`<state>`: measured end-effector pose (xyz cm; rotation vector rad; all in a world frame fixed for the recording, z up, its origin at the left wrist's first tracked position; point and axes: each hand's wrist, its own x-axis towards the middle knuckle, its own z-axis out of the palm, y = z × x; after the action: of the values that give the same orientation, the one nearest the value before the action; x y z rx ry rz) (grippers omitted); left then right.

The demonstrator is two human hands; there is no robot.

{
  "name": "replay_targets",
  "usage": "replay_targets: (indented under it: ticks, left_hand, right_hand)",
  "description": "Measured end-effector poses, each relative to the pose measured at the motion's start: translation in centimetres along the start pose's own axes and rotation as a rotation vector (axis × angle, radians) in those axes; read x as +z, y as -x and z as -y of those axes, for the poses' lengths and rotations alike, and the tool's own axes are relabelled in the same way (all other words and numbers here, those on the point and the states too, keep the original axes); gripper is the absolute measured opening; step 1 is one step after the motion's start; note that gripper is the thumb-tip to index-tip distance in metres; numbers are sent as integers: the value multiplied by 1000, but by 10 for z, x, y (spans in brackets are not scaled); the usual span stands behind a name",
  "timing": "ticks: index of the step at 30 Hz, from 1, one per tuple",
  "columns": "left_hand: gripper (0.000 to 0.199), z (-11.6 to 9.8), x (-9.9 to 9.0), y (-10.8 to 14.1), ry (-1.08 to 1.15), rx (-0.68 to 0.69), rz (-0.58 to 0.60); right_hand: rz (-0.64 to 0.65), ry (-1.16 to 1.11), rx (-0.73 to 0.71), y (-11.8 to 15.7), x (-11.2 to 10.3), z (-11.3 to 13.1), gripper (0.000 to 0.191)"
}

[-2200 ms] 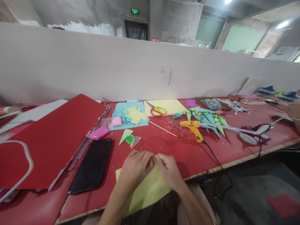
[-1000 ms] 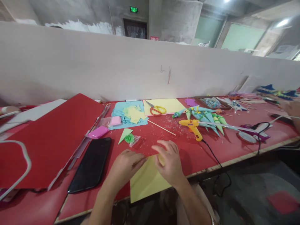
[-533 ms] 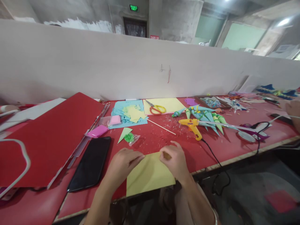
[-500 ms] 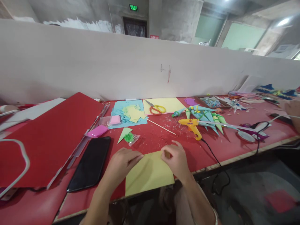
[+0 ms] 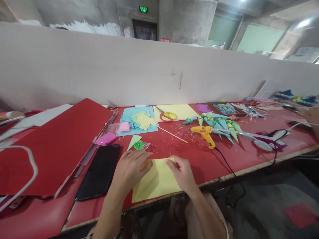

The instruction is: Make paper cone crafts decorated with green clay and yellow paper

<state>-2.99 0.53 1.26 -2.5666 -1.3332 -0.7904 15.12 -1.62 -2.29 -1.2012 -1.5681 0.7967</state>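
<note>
A sheet of yellow paper [image 5: 159, 182] lies at the front edge of the red table. My left hand [image 5: 131, 169] is closed on its upper left corner, where a bit of the paper curls up between thumb and fingers. At the upper right corner my right hand [image 5: 183, 174] pinches the sheet, thumb on top and the other fingers mostly hidden. Just beyond my left hand are a pale green paper triangle [image 5: 134, 140] and something bright green in a clear bag [image 5: 138, 145].
A black phone [image 5: 98, 172] and a large red sheet [image 5: 54, 152] lie left. Behind are scissors [image 5: 165, 114], cut paper pieces [image 5: 142, 120] and a thin stick [image 5: 172, 134]. Rightward sit a yellow glue gun [image 5: 205, 134] with a cord, paper cones [image 5: 224, 127] and another person's hand [image 5: 311, 114].
My right hand has come down onto the paper, its fingers no longer raised in a loop. My left hand has shifted slightly up and left, its fingers flatter over the corner.
</note>
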Motion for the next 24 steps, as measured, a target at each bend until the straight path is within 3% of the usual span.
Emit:
replay_targets:
  ticks: [4,8,14,18,21,24]
  left_hand:
    - [19,-16,6,-4,-30,134,11]
    - [24,-20,12,-3,-111,152,-31]
    - [22,-1,4,3,-177,98,-72]
    - [25,15,-5,8,-294,-17,-79]
    - [23,18,-8,8,-339,-99,-190]
    - [16,10,-5,7,-204,-18,-237]
  right_hand:
    - [55,33,-60,4,12,7,28]
    - [19,-8,-4,4,11,6,30]
    - [-139,-185,184,-1,-7,-6,34]
    - [-187,-321,283,-5,-14,-12,33]
    - [-246,-423,357,-6,-15,-14,32]
    - [-283,-436,414,-5,-13,-14,33]
